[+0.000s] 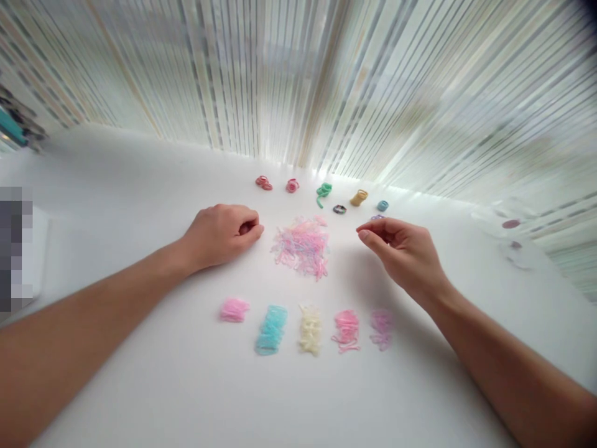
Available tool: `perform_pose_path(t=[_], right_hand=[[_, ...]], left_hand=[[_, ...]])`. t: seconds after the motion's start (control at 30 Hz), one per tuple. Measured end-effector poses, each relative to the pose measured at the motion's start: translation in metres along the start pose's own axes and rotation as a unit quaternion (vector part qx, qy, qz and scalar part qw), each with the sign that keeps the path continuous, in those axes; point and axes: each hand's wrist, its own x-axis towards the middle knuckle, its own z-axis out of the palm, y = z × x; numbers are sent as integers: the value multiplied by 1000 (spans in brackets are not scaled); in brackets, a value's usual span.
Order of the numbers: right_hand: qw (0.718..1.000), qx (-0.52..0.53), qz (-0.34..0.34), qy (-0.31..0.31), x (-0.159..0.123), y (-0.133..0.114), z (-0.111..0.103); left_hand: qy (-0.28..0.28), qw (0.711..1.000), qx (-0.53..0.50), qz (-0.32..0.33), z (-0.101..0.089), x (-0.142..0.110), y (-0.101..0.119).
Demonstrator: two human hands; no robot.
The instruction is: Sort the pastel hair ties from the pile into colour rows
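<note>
My left hand (224, 236) rests on the white table in a loose fist, just left of a loose pile of small pastel rubber bands (302, 246). Nothing shows in the gap between its thumb and forefinger. On the pile's other side, my right hand (402, 252) is held with thumb and forefinger pinched together; whether something tiny is between them I cannot make out. Nearer to me lies a row of sorted bands: a pink bunch (234, 310), a turquoise bunch (271, 330), a cream bunch (310, 331), a coral-pink bunch (347, 330) and a lilac bunch (381, 330).
Along the back lie red coils (263, 183), a pinkish-red coil (292, 185), a green coil (323, 193), a dark multicoloured ring (339, 210), a mustard coil (359, 198) and a blue coil (383, 205). A purple item (377, 217) is partly behind my right hand. String curtains (298, 81) hang behind.
</note>
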Motion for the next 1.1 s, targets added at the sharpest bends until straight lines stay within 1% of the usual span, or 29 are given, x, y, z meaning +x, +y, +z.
perform_pose_path(t=[0.1,0.23,0.37,0.5,0.7,0.9,1.1], right_hand=[[1000,-3,-14,-24,-1,6,5],[996,-31,-46,-64,-8,2,13],[994,-33,-51,-91,-10,2,16],[993,-48,-59,-93,-10,4,18],[991,-64,-74,-88,-11,2,21],[992,-61,-66,-91,-10,-1,24],[993,-59,-57,-81,-8,-2,28]], left_hand=[[-6,1000,13,-11,-1,0,2],[-9,999,31,-16,-1,0,1],[-12,999,37,-19,-1,1,1],[-18,999,39,-24,-2,1,2],[-11,999,39,-17,0,2,0],[-16,998,49,-20,-1,2,4],[-19,998,60,-23,-1,2,5]])
